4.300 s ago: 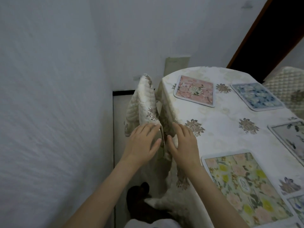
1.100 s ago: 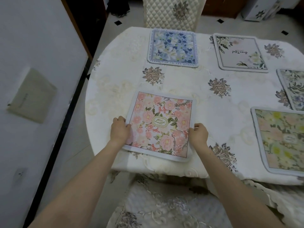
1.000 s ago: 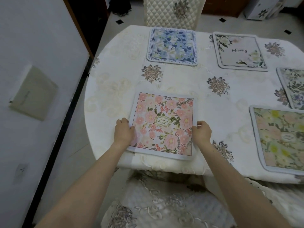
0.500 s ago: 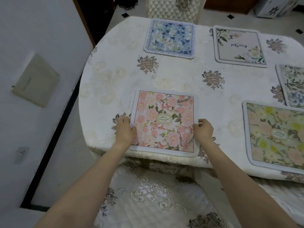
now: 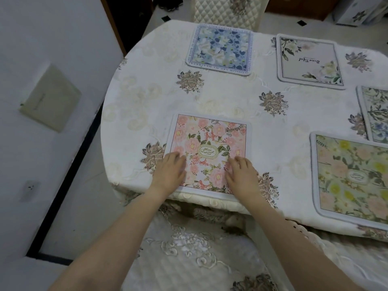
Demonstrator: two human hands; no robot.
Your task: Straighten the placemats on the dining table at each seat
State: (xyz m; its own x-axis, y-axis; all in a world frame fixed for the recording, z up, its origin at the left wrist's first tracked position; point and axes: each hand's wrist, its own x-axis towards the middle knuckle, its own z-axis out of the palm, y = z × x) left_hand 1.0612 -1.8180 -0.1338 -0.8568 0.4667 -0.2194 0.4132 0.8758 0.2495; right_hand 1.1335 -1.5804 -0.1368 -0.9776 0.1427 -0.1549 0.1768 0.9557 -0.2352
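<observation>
A pink floral placemat (image 5: 210, 143) lies at the near edge of the table, its sides roughly square to that edge. My left hand (image 5: 171, 172) rests flat on its lower left part, fingers spread. My right hand (image 5: 241, 174) lies flat on its lower right part. Neither hand grips anything. Further mats lie around: a blue floral placemat (image 5: 220, 49) at the far side, a white floral placemat (image 5: 308, 61) beside it, a yellow floral placemat (image 5: 352, 177) at the near right, and a grey-green placemat (image 5: 375, 114) cut off at the right edge.
The oval table (image 5: 136, 114) wears a cream embroidered cloth. A cushioned chair seat (image 5: 189, 248) sits just below the pink mat. A quilted chair back (image 5: 228, 11) stands at the far side. A white wall (image 5: 52, 80) runs close along the left.
My hands let go of the pink mat's side edges and moved inward, now lying flat on top of it. The mat sits straighter than a second ago.
</observation>
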